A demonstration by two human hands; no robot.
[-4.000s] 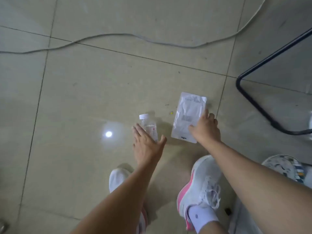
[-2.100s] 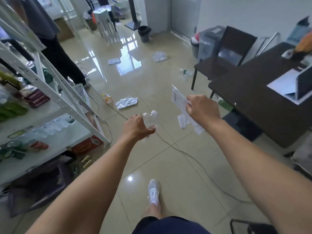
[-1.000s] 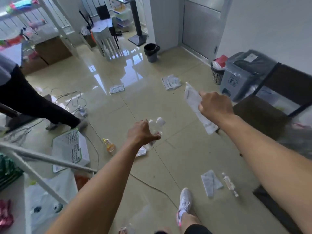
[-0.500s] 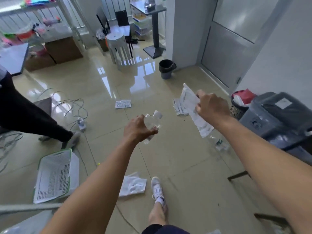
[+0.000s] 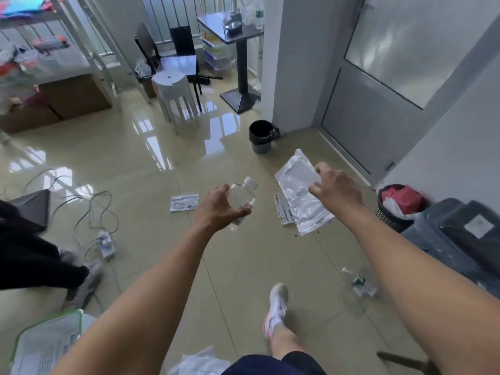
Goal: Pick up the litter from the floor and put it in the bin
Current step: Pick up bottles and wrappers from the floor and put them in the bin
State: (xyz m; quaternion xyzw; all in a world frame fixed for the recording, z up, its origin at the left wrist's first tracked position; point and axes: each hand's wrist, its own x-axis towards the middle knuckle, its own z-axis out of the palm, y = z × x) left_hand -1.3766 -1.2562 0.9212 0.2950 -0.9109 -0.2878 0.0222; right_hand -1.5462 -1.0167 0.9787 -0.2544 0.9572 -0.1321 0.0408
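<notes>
My left hand (image 5: 219,209) grips a small clear plastic bottle (image 5: 242,198) with a white cap, held out at chest height. My right hand (image 5: 336,192) pinches a white plastic pouch (image 5: 299,196) that hangs down from its fingers. A dark round bin (image 5: 262,139) with a black liner stands on the tiled floor ahead, by the wall corner. More litter lies on the floor: a flat packet (image 5: 185,203), a paper partly hidden behind the pouch (image 5: 281,216), a clear bottle (image 5: 358,282) at the right and a crumpled wrapper (image 5: 198,361) near my legs.
A mesh basket (image 5: 392,209) full of rubbish and a grey case (image 5: 460,234) stand at the right. Another person's dark leg and shoe (image 5: 81,282) are at the left, next to loose cables (image 5: 92,212). White stools (image 5: 173,96), a pedestal table (image 5: 238,63) and cardboard boxes stand further back.
I have picked up the bottle and the pouch from the floor, stood up and walked forward. The dark bin now looks nearer, straight ahead.
</notes>
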